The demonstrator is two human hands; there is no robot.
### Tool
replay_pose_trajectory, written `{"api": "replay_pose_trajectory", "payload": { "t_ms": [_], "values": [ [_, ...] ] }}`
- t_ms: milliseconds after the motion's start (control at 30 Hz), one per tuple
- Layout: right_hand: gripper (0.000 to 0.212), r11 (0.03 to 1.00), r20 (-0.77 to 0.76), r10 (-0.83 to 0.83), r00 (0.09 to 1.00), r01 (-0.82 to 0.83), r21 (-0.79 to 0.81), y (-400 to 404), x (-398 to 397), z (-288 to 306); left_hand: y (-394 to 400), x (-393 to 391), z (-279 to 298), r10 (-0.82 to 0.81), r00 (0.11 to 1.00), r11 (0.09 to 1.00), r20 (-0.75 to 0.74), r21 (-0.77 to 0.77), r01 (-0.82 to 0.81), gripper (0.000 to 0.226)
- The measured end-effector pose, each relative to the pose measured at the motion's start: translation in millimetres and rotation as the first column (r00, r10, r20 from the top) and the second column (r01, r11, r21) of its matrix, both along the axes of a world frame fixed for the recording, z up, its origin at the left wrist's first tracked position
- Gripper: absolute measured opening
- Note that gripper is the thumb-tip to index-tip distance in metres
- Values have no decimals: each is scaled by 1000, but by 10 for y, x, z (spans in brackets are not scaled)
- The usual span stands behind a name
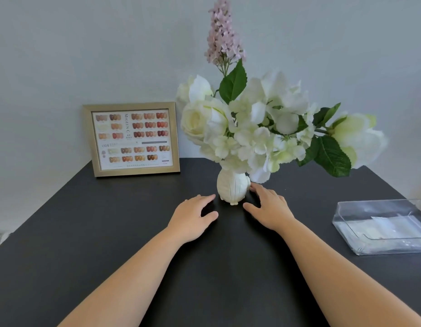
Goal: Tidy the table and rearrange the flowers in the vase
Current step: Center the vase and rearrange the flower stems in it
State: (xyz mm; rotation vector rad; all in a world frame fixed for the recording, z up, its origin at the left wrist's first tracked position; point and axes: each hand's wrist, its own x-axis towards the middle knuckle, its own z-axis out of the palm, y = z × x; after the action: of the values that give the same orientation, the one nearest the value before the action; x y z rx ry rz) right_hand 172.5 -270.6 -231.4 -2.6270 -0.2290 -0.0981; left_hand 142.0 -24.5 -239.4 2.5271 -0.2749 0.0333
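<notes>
A small cream ribbed vase point(232, 186) stands upright near the middle back of the black table point(110, 232). It holds white flowers point(252, 128) with green leaves and one tall pink flower spike point(222, 36). My left hand point(193, 217) lies just left of the vase's base, fingers spread, fingertips close to it. To the right of the base is my right hand point(268, 208), also spread, its fingertips at or very near the vase. Neither hand grips anything.
A gold-framed colour chart point(131, 139) leans against the wall at the back left. A clear plastic tray point(381, 227) with white packets lies at the right edge. A pale wall stands right behind the table.
</notes>
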Motion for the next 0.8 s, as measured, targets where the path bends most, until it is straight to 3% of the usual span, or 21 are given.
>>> {"api": "replay_pose_trajectory", "payload": {
  "t_ms": [267, 600, 700, 800],
  "values": [
    [66, 1000, 1, 13, 1000, -13, 28, -20, -5, 2, -3, -23, 22, 13, 1000, 999, 17, 46, -14, 54],
    [57, 988, 6, 40, 999, -40, 151, -76, -41, 5, -1, -28, 12, 63, 998, 998, -9, -7, -63, 52],
    [56, 977, 4, 47, 999, -47, 208, -86, -79, -6, -1, -18, 51, 105, 992, 988, -72, -104, -112, 52],
    [56, 972, 25, 48, 999, -52, 227, -80, -82, -6, -91, 16, 181, 114, 978, 932, -176, -322, -166, 56]
  ]
}}
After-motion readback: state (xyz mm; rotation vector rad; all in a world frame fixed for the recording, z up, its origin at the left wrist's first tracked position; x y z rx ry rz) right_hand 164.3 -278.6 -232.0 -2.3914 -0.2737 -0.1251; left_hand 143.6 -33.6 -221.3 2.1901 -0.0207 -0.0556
